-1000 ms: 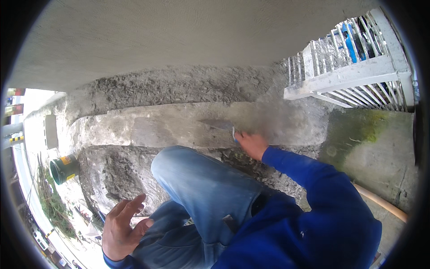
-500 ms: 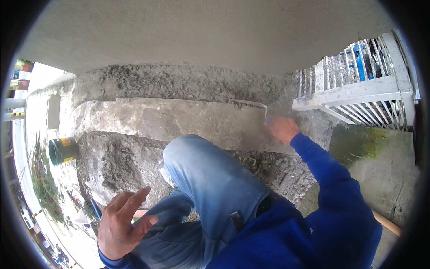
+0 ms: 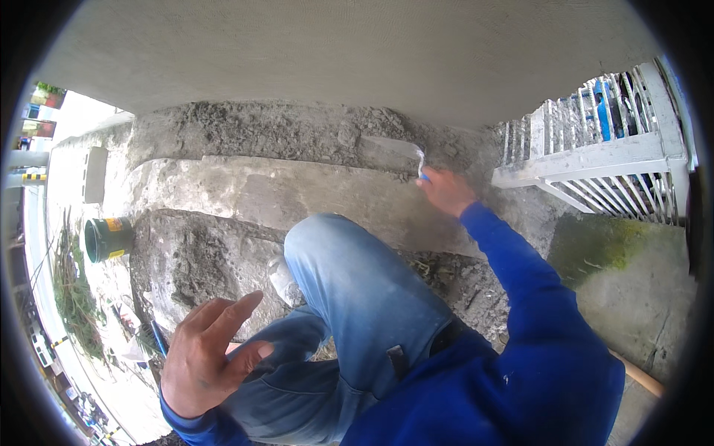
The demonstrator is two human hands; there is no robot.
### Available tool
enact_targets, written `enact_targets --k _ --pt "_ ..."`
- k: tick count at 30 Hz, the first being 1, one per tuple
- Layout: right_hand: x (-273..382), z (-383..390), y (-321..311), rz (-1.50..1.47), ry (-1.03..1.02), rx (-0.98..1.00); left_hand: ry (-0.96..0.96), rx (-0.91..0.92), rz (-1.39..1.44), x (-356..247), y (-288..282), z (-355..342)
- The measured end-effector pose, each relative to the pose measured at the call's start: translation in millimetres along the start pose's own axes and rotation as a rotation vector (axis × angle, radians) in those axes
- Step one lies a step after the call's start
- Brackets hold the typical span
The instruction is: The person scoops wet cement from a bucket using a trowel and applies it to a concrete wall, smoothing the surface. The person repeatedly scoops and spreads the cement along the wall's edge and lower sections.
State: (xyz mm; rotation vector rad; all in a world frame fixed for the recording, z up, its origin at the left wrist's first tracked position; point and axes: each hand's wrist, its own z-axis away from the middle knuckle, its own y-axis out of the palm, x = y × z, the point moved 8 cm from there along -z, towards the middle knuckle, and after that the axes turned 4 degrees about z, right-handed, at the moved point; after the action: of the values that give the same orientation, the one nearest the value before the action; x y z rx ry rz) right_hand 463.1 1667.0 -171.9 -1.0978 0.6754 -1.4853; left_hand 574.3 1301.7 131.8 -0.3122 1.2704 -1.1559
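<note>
While right fingers (image 3: 439,183) clamp trowel (image 3: 388,152), left fingers (image 3: 232,320) splay apart | knee (image 3: 323,236) between | bucket (image 3: 109,241) left, railing (image 3: 595,160) right

Just off centre toward two o'clock, the bare right hand (image 3: 448,192) wraps its fingers round the blue handle of a flat grey trowel (image 3: 390,152), its blade over rough grey mortar (image 3: 260,134). Between seven and eight, the bare left hand (image 3: 202,364) hangs, fingers parted, near faded blue denim jeans (image 3: 364,282). A round dark-green bucket (image 3: 108,241) sits at nine, a white slatted railing (image 3: 595,160) between two and three.
</note>
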Motion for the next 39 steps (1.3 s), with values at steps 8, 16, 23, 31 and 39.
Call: enact_targets --k 8,16,23,31,39 --pt "-3.8 -14.9 26.2 0.161 -0.118 0.052 -0.006 -0.119 -0.074 -2.9 -9.5 10.5" --pt "104.2 -50.8 42.7 0.152 -0.276 0.083 0.005 -0.188 0.261 -37.8 40.5 70.0" --pt "168.4 -91.2 18.9 0.118 -0.204 0.002 0.212 -0.299 0.349 -47.4 38.5 75.2" --pt "227.8 -147.1 42.6 0.204 -0.290 0.017 0.320 -0.233 0.314 -57.0 48.2 89.2" --pt "283.6 -181.7 61.7 0.214 -0.343 0.044 0.302 -0.318 0.244 -48.0 52.2 104.1"
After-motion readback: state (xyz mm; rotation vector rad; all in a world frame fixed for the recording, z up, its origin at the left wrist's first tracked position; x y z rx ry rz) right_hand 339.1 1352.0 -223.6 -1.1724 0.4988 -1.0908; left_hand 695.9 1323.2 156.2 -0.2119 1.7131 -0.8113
